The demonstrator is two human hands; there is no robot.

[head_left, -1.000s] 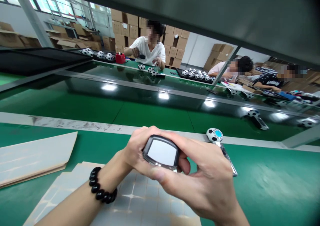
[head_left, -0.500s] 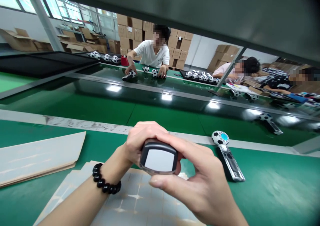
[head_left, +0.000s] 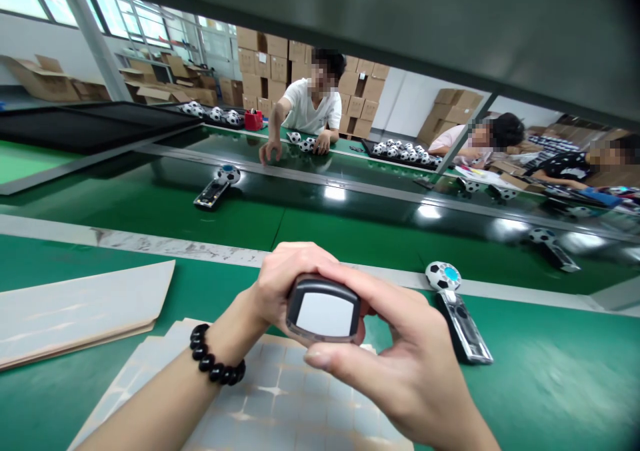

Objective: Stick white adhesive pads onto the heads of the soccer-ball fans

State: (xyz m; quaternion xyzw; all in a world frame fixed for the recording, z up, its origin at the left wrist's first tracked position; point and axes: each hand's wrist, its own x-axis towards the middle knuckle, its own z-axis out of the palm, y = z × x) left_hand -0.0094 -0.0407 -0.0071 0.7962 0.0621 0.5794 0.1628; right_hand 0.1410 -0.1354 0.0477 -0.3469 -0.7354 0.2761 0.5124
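Your left hand [head_left: 281, 279] and right hand [head_left: 403, 364] are both closed round the screened handset [head_left: 324, 311], held just above the sticker sheet [head_left: 280, 401] — probably seating its screen film; next, even thumb pressure matters.

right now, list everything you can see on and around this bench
screen device: one, dark frame, pale grey window, held at centre front
football gadget: one, black and white ball, blue spot, on green table, right of the device
sheet of squares: one, pale grey, under the device
card sheets: stack, beige, table left
belt gadget: one, same football kind, on dark belt
co-worker: one, white shirt, across the belt
cardboard boxes: many, brown, stacked behind
bracelet: one, black beads, left wrist
left hand: one, wrapped round device's left side
right hand: one, thumb under, fingers over device
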